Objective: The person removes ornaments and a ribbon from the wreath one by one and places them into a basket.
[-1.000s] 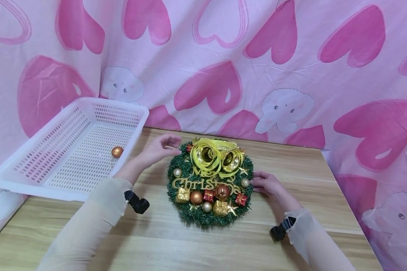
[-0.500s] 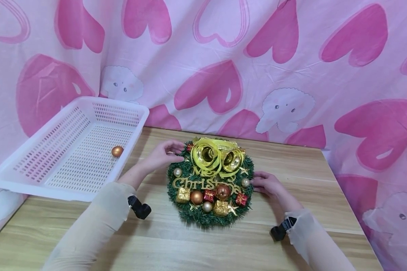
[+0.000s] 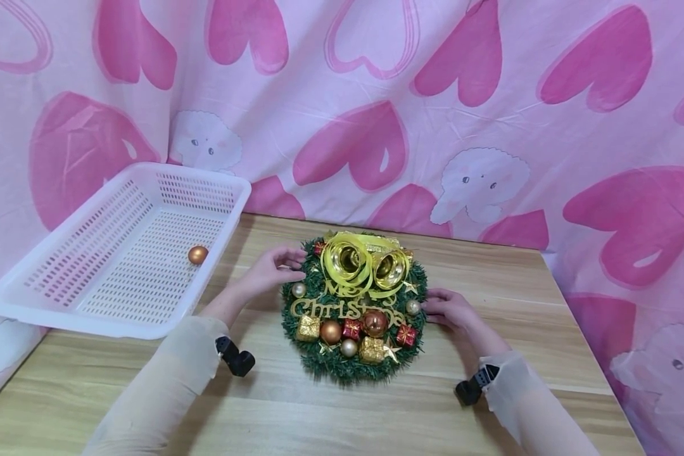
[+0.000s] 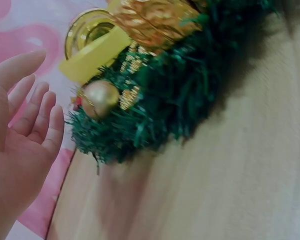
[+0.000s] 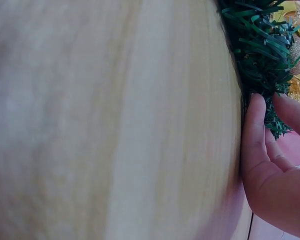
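A round green Christmas wreath [image 3: 350, 370] lies on the wooden table, decorated with gold bells [image 3: 348, 261], baubles, small gift boxes and gold "Merry Christmas" lettering. My left hand [image 3: 269, 272] hovers at its upper left edge, with fingers loosely bent and nothing in them. In the left wrist view, a gap separates the left hand [image 4: 25, 135] from the greenery [image 4: 155, 95]. At the opposite edge, my right hand [image 3: 449, 308] touches the wreath beside a pale bauble [image 3: 413, 307]. The right wrist view has the thumb and fingers [image 5: 255, 132] extended against the lower greenery [image 5: 257, 47].
To the left stands a white perforated plastic basket [image 3: 120, 326] with a copper-coloured bauble [image 3: 197, 254] inside. Pink heart-patterned cloth [image 3: 348, 82] hangs behind and beside the table [image 3: 296, 418]. Each wrist carries a small black camera [image 3: 236, 358].
My left hand has shifted slightly down along the wreath's left edge, towards me. The right hand and the wreath have stayed in place.
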A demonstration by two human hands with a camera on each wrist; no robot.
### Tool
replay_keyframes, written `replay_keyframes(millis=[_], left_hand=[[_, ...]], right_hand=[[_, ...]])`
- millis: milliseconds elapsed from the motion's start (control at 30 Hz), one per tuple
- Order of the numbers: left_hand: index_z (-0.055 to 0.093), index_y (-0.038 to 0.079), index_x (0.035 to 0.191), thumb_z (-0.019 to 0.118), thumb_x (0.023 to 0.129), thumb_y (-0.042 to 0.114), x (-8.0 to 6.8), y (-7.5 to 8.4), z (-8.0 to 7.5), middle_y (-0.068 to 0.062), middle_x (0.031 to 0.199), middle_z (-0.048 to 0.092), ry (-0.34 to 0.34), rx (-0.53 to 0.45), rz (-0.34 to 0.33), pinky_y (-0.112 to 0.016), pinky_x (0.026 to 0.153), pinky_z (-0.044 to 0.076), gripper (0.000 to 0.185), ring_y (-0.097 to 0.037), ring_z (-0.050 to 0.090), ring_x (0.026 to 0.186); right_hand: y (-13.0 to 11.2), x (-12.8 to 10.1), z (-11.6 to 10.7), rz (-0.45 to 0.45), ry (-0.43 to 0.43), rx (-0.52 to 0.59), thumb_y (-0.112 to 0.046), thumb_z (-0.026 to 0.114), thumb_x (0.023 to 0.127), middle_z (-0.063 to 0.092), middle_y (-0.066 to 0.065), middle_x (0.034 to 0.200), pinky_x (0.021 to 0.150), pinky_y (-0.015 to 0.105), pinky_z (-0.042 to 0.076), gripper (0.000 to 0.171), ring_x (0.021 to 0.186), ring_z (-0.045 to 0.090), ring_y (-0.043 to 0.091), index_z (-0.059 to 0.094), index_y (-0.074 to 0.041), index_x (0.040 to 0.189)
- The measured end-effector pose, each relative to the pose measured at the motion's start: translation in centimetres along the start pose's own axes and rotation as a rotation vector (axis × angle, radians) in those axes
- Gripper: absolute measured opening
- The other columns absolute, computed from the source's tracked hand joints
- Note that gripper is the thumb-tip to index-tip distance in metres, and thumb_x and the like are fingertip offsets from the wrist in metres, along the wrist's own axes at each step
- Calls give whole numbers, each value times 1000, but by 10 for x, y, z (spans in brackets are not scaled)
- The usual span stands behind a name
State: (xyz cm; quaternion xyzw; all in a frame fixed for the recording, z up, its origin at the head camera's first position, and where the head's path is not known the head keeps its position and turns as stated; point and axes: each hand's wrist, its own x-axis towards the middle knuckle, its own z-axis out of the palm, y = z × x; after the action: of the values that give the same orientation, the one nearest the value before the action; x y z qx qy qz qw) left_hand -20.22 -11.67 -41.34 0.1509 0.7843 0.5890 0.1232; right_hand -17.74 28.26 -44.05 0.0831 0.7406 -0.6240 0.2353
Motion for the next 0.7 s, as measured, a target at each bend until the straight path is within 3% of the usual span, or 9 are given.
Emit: replay_keyframes(millis=[567,700], left_hand=[[52,2,126,73,78,15,-7,-24,2,-16,124,58,-81,127,-25,-47,102,41,54,-31,52,113],[55,5,124,74,76,14,-6,-28,3,-14,122,58,-108,177,-23,-45,97,44,53,-28,53,109]], right_hand=[[2,2,-1,-15,-7,4,0,57,87,58,-2,94,76,23,55,65,79,61,5,20,15,139],[3,2,-1,-16,-8,1,0,56,88,58,-3,93,75,22,55,65,79,61,4,20,15,139]])
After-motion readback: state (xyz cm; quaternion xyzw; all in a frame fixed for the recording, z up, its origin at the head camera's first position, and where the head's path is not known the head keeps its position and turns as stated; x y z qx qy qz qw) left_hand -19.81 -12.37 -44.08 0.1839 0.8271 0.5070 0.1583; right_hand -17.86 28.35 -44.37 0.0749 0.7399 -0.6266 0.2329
